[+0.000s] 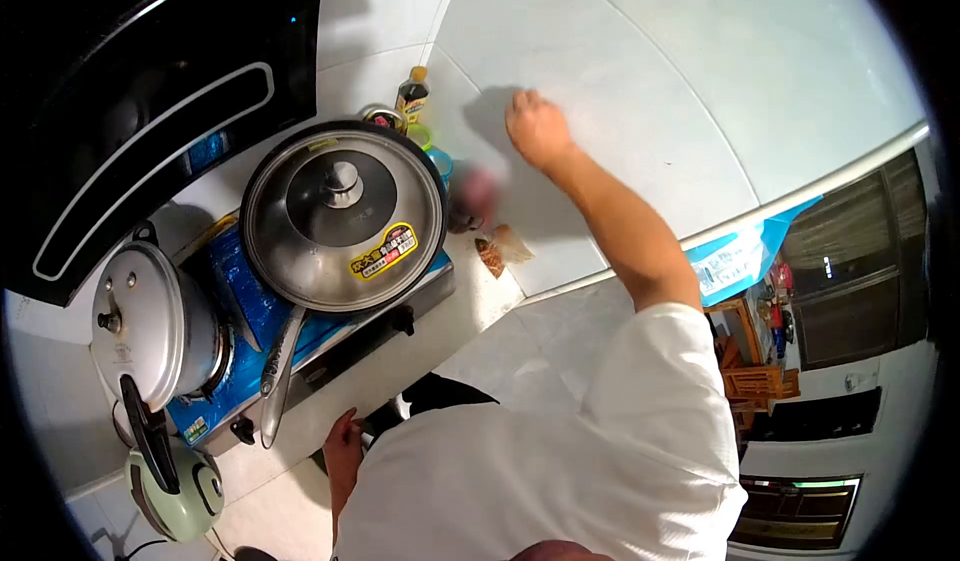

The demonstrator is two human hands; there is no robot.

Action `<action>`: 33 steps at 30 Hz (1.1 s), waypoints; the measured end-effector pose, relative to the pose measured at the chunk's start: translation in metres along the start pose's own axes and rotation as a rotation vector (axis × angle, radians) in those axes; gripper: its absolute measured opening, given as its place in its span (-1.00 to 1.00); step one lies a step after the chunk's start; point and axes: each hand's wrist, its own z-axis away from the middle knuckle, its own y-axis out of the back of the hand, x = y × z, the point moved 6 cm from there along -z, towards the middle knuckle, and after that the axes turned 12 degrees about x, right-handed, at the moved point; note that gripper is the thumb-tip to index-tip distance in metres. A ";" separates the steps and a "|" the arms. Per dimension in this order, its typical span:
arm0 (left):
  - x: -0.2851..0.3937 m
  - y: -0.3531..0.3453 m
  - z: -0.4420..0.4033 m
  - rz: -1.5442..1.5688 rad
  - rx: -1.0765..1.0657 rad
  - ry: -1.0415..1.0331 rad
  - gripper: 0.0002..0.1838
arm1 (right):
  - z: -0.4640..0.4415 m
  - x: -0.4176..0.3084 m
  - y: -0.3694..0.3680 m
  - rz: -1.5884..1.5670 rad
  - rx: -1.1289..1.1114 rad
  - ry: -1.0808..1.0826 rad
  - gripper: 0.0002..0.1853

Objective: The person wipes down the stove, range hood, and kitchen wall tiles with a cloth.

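My right hand (538,129) is raised against the pale tiled wall, its fingers curled closed; what they hold, if anything, is hidden. Low beside my body, my left hand (343,446) hangs with loosely bent fingers and nothing visible in it. A large lidded pan (300,221) sits on the gas stove, its handle (282,376) pointing toward my left hand. Below my right hand, a reddish, blurred item (477,198) is near the wall, beside a small packet (490,257) of brown bits.
A pressure cooker (145,321) stands on the left burner, above a green appliance (185,491). A sauce bottle (412,94) and small containers (438,161) are behind the pan. The dark range hood (180,111) overhangs the upper left. A blue-white bag (740,261) hangs at the right.
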 end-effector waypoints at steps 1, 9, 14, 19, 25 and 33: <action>0.005 0.002 0.001 -0.028 -0.008 -0.038 -0.63 | 0.003 -0.001 0.011 0.009 0.007 -0.004 -0.86; 0.008 0.018 0.003 -0.061 -0.049 -0.009 -0.65 | 0.017 0.084 0.178 0.131 0.227 -0.170 -0.83; 0.007 -0.003 0.001 -0.071 -0.140 -0.079 -0.67 | 0.046 0.099 0.224 0.279 0.175 -0.145 -0.85; 0.015 -0.023 0.007 -0.093 -0.201 -0.014 -0.66 | 0.126 0.042 0.197 0.193 0.045 -0.121 -0.87; -0.002 -0.018 0.013 -0.101 -0.196 -0.085 -0.65 | 0.144 0.038 0.193 0.107 -0.037 -0.077 -0.81; 0.011 -0.031 0.003 -0.134 -0.239 -0.083 -0.65 | 0.105 0.081 0.218 0.262 0.094 -0.084 -0.78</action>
